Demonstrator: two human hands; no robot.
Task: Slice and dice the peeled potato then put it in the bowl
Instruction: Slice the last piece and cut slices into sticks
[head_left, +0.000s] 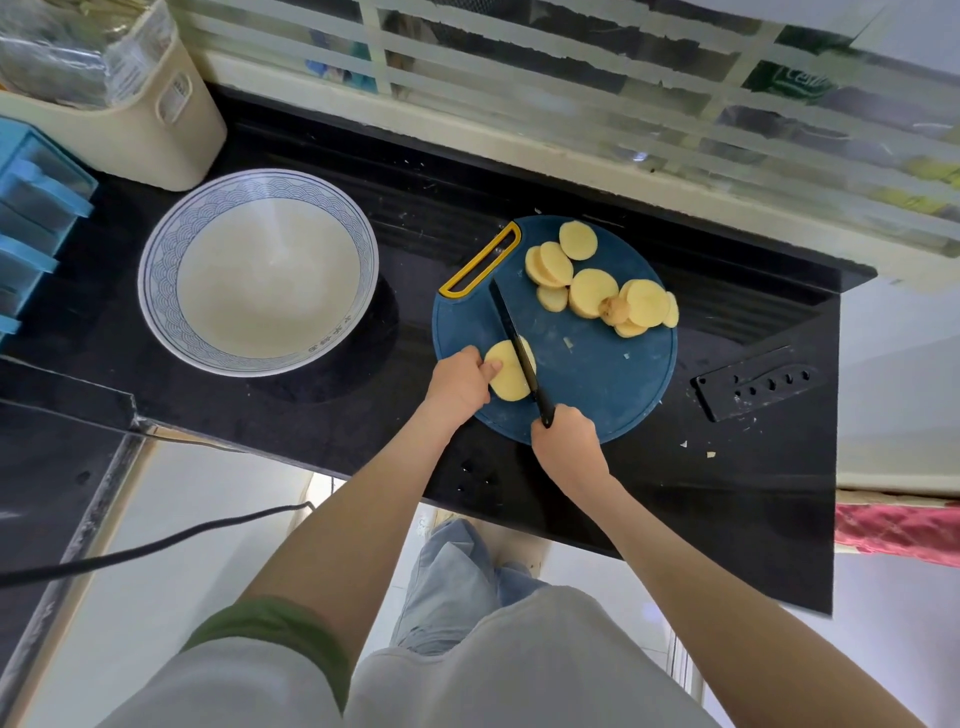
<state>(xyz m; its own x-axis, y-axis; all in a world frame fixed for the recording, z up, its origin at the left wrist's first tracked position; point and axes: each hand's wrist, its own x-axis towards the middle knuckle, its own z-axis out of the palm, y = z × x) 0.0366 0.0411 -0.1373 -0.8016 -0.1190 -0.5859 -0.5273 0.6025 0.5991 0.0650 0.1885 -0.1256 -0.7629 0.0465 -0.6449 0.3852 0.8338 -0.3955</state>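
A round blue cutting board (597, 384) lies on the black counter. Near its left front edge lies a stack of potato slices (506, 374); my left hand (460, 382) holds it from the left with curled fingers. My right hand (563, 436) grips the handle of a black knife (511, 335), whose blade lies across the right part of the stack. Several round potato slices (597, 283) lie spread over the far part of the board. A white bowl with a blue patterned rim (156, 270) stands to the left, with nothing in it.
A black knife sheath (758, 382) lies right of the board. A cream basket (156, 114) and blue drawers (31, 218) stand at the far left. The counter's front edge runs just below my hands; a black cable (156, 545) hangs at the lower left.
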